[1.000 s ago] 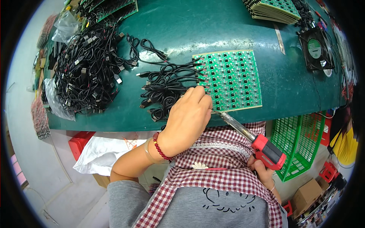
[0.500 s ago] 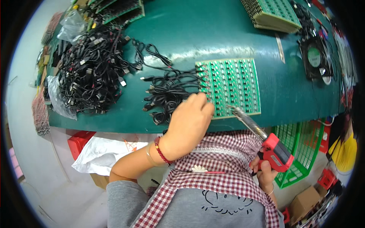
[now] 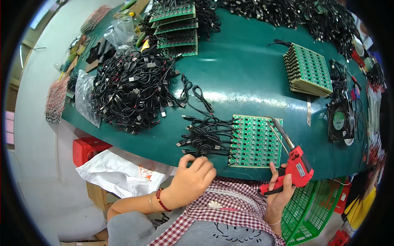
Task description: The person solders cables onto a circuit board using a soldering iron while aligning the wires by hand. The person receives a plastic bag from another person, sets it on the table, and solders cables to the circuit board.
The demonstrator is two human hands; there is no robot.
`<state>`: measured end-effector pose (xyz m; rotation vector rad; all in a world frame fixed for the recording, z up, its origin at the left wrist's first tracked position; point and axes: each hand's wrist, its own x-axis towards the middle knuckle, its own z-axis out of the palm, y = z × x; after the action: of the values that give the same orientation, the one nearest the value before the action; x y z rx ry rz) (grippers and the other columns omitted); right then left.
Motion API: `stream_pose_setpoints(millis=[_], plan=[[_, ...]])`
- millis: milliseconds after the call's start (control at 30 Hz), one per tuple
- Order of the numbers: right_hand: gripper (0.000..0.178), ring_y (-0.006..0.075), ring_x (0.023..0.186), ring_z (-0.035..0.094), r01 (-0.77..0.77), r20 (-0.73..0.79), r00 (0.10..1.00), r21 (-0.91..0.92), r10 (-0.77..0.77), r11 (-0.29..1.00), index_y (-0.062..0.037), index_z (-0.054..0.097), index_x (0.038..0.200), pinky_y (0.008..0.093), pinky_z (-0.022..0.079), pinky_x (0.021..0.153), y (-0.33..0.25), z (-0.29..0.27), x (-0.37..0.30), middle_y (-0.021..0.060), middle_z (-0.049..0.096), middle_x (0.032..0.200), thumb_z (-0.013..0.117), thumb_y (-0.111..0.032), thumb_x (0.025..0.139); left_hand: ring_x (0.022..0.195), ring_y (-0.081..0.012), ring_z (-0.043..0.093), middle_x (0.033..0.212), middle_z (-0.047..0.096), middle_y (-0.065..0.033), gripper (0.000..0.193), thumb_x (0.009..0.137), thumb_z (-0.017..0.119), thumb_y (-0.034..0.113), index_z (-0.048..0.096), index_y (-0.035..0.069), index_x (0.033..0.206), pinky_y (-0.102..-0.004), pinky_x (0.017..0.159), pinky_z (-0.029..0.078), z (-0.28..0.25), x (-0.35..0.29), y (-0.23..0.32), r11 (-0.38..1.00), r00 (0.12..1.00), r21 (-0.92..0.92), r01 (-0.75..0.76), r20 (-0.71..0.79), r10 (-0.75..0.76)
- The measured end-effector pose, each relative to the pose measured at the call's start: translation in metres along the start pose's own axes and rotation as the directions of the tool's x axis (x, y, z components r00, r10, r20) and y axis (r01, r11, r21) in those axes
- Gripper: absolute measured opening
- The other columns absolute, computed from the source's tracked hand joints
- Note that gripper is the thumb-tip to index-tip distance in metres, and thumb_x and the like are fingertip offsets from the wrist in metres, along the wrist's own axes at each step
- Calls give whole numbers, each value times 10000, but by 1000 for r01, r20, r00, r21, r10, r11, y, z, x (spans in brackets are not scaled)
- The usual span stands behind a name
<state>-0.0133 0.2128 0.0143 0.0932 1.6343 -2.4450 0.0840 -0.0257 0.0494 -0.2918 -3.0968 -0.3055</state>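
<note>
In my right hand point(image 3: 282, 194) is a red and black soldering gun point(image 3: 300, 169), gripped by its handle. Its long metal barrel points up and left, with the tip over the far right part of a green circuit board panel point(image 3: 254, 141). Black cables point(image 3: 205, 137) lie bunched along the panel's left side, their wire ends at its left edge. My left hand point(image 3: 192, 180) is at the table's front edge, just below the bunch. Its fingers are curled in, and whatever they may pinch is hidden.
A large heap of black cables point(image 3: 133, 90) covers the left of the table. Stacked panels stand at the back left point(image 3: 176, 35) and right point(image 3: 310, 69). A small fan point(image 3: 340, 119) sits at the right. Below are a green basket point(image 3: 305, 213) and a white bag point(image 3: 119, 172).
My left hand has drawn back from the panel's left edge toward the table's front edge. The soldering gun's tip has shifted from the panel's lower middle to its far right. The view has tilted up.
</note>
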Motion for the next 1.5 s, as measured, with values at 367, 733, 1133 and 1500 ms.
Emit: stream_pose_setpoints(millis=[367, 733, 1133, 1500], plan=[[334, 116, 452, 475, 4, -81, 997, 36, -1, 999, 41, 448, 1134, 484, 407, 1036, 3, 0, 2, 74, 520, 627, 534, -200, 920, 1126, -219, 534, 1184, 590, -37, 277, 787, 550, 13, 664, 112, 1020, -455, 1006, 321, -31, 62, -108, 836, 997, -546, -62, 4, 77], [293, 117, 441, 473, 11, -59, 998, 50, -8, 999, 34, 437, 1133, 492, 421, 1023, -2, 4, 0, 89, 531, 711, 502, -175, 938, 802, -197, 567, 889, 560, -55, 156, 781, 645, -2, 611, 39, 927, -308, 746, 451, 12, 101, -141, 888, 968, -454, -77, -248, -43], [316, 118, 435, 466, 41, -67, 997, 39, -39, 998, 45, 427, 1145, 496, 446, 996, -23, -3, 3, 99, 527, 806, 495, -186, 939, 651, -72, 611, 763, 622, -27, 165, 790, 672, -16, 682, -10, 954, -190, 561, 473, -8, 135, -88, 480, 951, -873, 90, -67, -301], [351, 115, 419, 456, 66, -99, 993, -2, -66, 998, 59, 443, 1110, 521, 443, 985, -46, -15, 17, 83, 512, 593, 505, -236, 930, 651, -96, 604, 735, 631, -47, 94, 775, 659, -27, 632, -20, 865, -236, 593, 479, 14, 167, -56, 574, 968, -790, 214, 92, -233]])
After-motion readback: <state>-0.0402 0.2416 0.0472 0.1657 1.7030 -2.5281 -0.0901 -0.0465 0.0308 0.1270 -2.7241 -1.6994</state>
